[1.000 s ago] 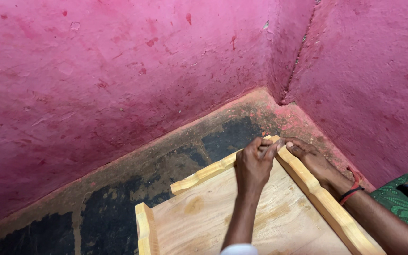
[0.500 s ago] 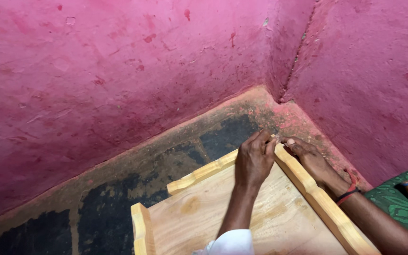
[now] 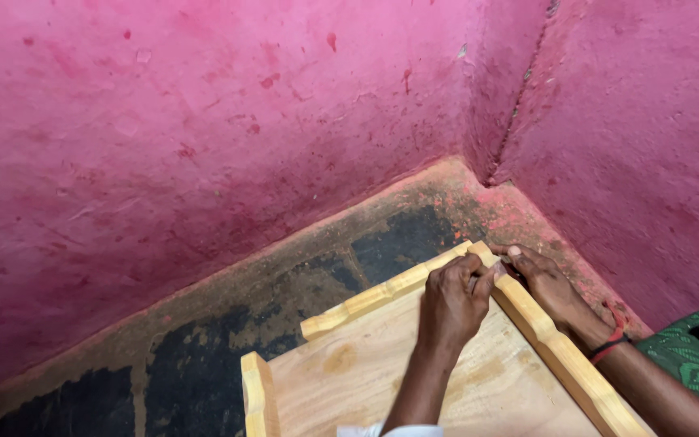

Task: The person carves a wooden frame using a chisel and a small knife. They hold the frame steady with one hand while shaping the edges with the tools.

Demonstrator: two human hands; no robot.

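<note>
A corner of rough pink-painted walls (image 3: 204,137) is seen from above, with a worn floor (image 3: 228,324) of dark, patchy concrete edged in reddish dust below them. On the floor, near the corner, a pale wooden tray-like frame (image 3: 349,380) is laid flat, made of a plywood panel bordered by scalloped light-wood rails. The far rail (image 3: 366,301) runs from left to right towards the corner, and the right rail (image 3: 560,356) runs back towards the near edge; the two meet at the frame's far right corner. The left hand (image 3: 453,303) is curled closed over that corner joint, its fingers bent and pressed against the rail ends; whether anything small is pinched in it cannot be told. The right hand (image 3: 548,287) is laid partly open on the outer side of the right rail, fingertips touching the same corner, with red and black bands worn at the wrist. A green patterned cloth (image 3: 689,356) is seen at the far right edge.
</note>
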